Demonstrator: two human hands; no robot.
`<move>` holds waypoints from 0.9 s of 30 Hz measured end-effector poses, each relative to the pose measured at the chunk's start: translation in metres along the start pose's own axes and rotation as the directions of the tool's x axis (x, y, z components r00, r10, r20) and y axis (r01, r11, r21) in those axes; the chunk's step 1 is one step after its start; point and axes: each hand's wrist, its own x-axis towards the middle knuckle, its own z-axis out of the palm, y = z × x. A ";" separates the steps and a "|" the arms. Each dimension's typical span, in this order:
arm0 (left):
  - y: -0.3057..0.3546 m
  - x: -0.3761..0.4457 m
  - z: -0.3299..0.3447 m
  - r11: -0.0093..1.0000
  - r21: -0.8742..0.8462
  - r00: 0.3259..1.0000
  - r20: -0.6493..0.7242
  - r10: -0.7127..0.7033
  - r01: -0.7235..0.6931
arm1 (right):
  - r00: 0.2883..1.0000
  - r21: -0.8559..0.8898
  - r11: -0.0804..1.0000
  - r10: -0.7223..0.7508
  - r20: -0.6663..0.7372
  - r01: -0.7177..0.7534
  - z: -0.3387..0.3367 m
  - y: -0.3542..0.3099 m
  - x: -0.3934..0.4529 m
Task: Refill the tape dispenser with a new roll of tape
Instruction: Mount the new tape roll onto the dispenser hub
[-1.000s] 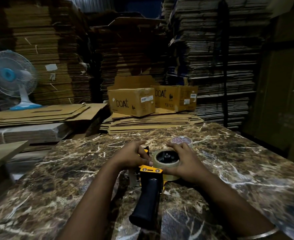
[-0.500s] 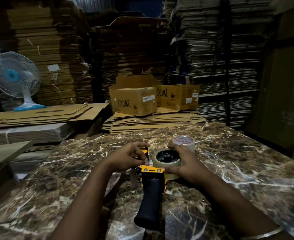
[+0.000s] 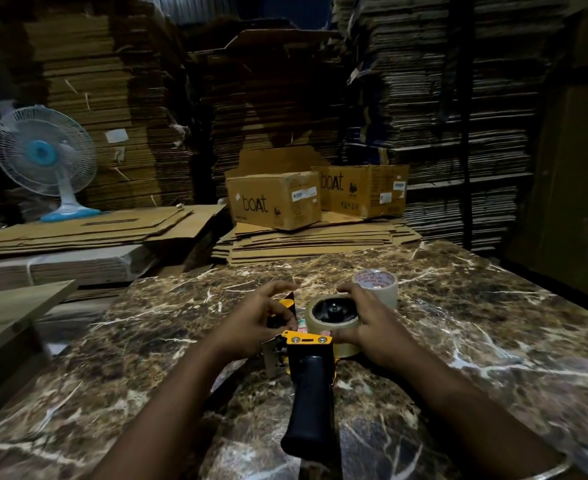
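Far to the left of the fingers, a white-and-blue table fan (image 3: 45, 157) stands on stacked flattened cardboard sheets (image 3: 88, 230), with tall piles of folded cartons behind it.

On the brown marble-patterned tabletop (image 3: 458, 334), the left hand (image 3: 256, 325) curls its fingers (image 3: 278, 287) around the front end of the yellow tape dispenser (image 3: 308, 341) — thumb and fingertips pinch at the metal plate there, though exactly which part they grip is hard to tell in the dim light. The dispenser lies on its side, its black pistol handle (image 3: 311, 407) pointing back toward the person, between the two forearms.

Just right of the left fingers, a tan roll of packing tape (image 3: 334, 325) sits on the dispenser's black hub, touching the yellow frame. The right hand (image 3: 372, 323) wraps around this roll from the right — its fingers curl over the far rim and the thumb presses the near side.

Just beyond the right fingertips, a second tape roll (image 3: 377, 284) with a red-printed core stands flat on the tabletop, near the mounted roll.

Well beyond both hands, two cardboard boxes marked "boAt" (image 3: 275, 199) sit on a low pile of flat cardboard. A metal bangle (image 3: 548, 471) circles the right wrist.
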 end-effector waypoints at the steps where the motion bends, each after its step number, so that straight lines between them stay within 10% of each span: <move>1: -0.002 -0.001 0.001 1.000 0.012 1.000 -0.014 0.014 -0.013 | 1.000 0.004 1.000 -0.001 0.002 0.001 0.001 0.000 0.000; 27: -0.007 -0.010 0.000 0.992 0.128 0.995 -0.089 0.034 -0.023 | 0.903 -0.298 0.919 -0.120 0.412 0.258 -0.007 -0.056 0.041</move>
